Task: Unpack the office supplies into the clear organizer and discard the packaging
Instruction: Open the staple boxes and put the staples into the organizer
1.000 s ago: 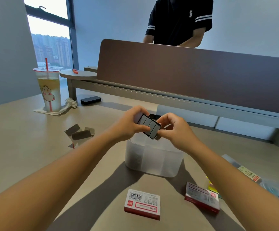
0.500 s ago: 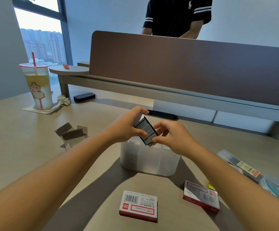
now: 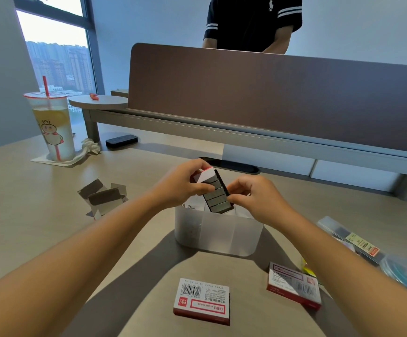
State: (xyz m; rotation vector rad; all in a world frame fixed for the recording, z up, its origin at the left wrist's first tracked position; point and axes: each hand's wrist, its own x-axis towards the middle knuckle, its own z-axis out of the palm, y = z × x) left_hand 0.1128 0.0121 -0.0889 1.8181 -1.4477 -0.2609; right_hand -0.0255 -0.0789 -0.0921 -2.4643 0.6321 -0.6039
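My left hand (image 3: 181, 184) grips a small red-and-white staple box (image 3: 203, 175) tilted steeply over the clear organizer (image 3: 218, 235). A dark tray of grey staple strips (image 3: 218, 198) slides out of the box, its lower end over the organizer's back compartment. My right hand (image 3: 248, 197) pinches the tray's right edge. Two closed staple boxes lie on the table in front: one near me (image 3: 201, 297) and one to the right (image 3: 293, 284).
Flattened empty cardboard packaging (image 3: 104, 197) lies left of the organizer. A drink cup with a red straw (image 3: 51, 127) stands far left on a napkin. Packaged supplies in clear plastic (image 3: 351, 239) lie at the right. A desk divider (image 3: 270, 98) rises behind, with a person beyond it.
The staple tray has tipped from nearly flat to steeply downward and slid further out of the box, closer to the organizer. Both hands lowered slightly.
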